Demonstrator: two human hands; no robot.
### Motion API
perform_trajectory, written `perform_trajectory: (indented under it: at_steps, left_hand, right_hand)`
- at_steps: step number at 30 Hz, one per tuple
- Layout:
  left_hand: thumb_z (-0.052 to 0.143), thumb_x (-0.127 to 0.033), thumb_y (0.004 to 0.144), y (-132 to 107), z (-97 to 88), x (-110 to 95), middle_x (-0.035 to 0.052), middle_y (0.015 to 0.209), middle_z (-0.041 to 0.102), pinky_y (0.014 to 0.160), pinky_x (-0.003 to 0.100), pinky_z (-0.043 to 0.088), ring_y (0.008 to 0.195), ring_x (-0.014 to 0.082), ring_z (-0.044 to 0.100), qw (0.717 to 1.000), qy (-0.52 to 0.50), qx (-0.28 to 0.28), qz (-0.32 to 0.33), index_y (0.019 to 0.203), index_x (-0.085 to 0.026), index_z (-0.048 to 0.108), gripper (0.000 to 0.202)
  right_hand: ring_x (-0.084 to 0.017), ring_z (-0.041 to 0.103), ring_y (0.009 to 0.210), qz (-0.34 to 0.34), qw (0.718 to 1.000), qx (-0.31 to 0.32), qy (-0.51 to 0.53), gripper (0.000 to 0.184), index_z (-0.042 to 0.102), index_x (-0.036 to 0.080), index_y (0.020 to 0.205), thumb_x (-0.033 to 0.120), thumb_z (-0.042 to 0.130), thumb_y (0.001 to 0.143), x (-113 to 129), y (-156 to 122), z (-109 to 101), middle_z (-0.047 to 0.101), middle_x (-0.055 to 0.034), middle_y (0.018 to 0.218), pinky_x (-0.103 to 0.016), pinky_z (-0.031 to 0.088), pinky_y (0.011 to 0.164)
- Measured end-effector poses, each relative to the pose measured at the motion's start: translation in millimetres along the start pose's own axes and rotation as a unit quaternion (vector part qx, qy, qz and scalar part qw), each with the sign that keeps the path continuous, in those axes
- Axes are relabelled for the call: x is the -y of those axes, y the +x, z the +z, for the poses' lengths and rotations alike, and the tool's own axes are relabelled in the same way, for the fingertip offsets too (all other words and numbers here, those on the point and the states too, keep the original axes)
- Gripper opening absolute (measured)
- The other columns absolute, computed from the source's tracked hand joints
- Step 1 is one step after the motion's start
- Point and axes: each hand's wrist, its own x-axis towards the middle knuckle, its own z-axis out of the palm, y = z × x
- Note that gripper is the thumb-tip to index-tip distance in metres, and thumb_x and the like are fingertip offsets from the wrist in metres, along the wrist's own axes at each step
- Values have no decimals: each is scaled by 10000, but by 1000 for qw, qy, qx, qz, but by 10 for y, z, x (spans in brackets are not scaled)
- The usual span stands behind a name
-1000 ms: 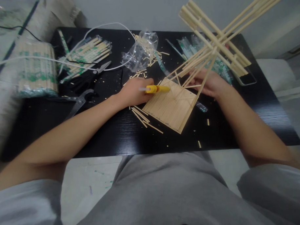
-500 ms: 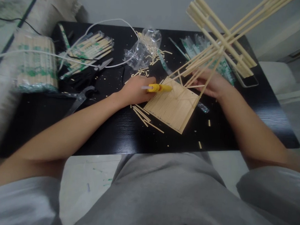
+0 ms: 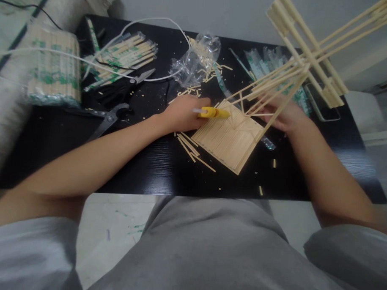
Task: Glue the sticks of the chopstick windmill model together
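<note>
My left hand is closed around a yellow hot glue gun; a pale glue stick pokes out of its back end. Its front points at the foot of several thin sticks on a square base of bamboo sticks. This base belongs to a wooden stick model that leans up to the right, with crossed bars at its top. Behind the slanting sticks, my right hand grips the model at its lower right; the struts partly hide its fingers.
Several loose sticks lie beside the base. On the black table are scissors, pliers, wrapped chopstick bundles, clear plastic wrap and stick offcuts. A white cable crosses the left side.
The whole view has shifted, so table and model appear slightly further right. Both hands keep their holds, and the glue gun stays at about the same place over the base.
</note>
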Motion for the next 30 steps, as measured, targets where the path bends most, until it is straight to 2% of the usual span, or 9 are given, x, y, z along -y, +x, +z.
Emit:
perform_trajectory:
  at_steps: [3, 6, 10, 18, 23, 27, 30]
  left_hand:
    - [665, -393, 1030, 2, -7, -13, 87, 1070, 836, 1021, 446, 524, 1127, 341, 803, 1000, -1, 6, -5, 1295, -279, 822, 328]
    - [660, -399, 1041, 2, -15, -18, 89, 1078, 834, 1029, 444, 524, 1133, 339, 804, 1000, -2, 11, -6, 1311, -275, 820, 338]
    - [663, -408, 1044, -2, -23, -14, 85, 1075, 832, 1035, 445, 537, 1137, 337, 804, 1000, -5, 10, -6, 1319, -275, 812, 340]
    - [677, -407, 1026, -2, -16, -5, 83, 1083, 828, 1075, 463, 544, 1187, 353, 806, 1000, -22, 6, -4, 1296, -283, 813, 327]
    - [701, -397, 1002, -1, -12, -1, 84, 1028, 809, 1029, 454, 539, 1141, 351, 799, 999, -32, 1, -2, 1239, -285, 812, 285]
    - [704, -395, 1004, 0, 1, 2, 74, 985, 792, 1007, 439, 533, 1110, 337, 794, 999, -36, -6, 0, 1215, -282, 806, 260]
    - [708, -401, 1006, 4, 6, 1, 77, 994, 797, 1008, 439, 533, 1109, 339, 793, 999, -37, -4, -5, 1214, -280, 805, 260]
  right_hand:
    - [-163, 743, 713, 1, 1000, -4, 9, 349, 780, 226, 983, 10, 647, 1223, -12, 16, -22, 706, -5, 755, -342, 765, 881]
    - [-165, 729, 692, -3, 1000, 4, 15, 309, 782, 231, 996, 24, 703, 1211, -30, 40, -62, 719, 0, 784, -347, 765, 845]
    - [-172, 732, 694, -3, 1000, 15, 1, 247, 767, 239, 984, 120, 829, 1191, -53, 73, -118, 711, 5, 789, -364, 772, 862]
    - [-158, 732, 693, -2, 1000, 18, -8, 212, 758, 248, 1021, 170, 894, 1163, -40, 60, -101, 714, 15, 790, -322, 769, 871]
    - [-156, 731, 678, -3, 1000, 6, 7, 243, 758, 234, 976, 103, 859, 1155, -3, 8, -44, 705, 0, 760, -290, 770, 830]
    - [-153, 736, 682, 2, 1000, 7, -1, 242, 762, 246, 982, 124, 876, 1157, 5, -2, -27, 692, 13, 739, -259, 775, 807]
    - [-148, 730, 680, 1, 1000, 5, 7, 260, 764, 239, 981, 78, 806, 1182, 5, -3, -24, 689, 10, 731, -243, 759, 782]
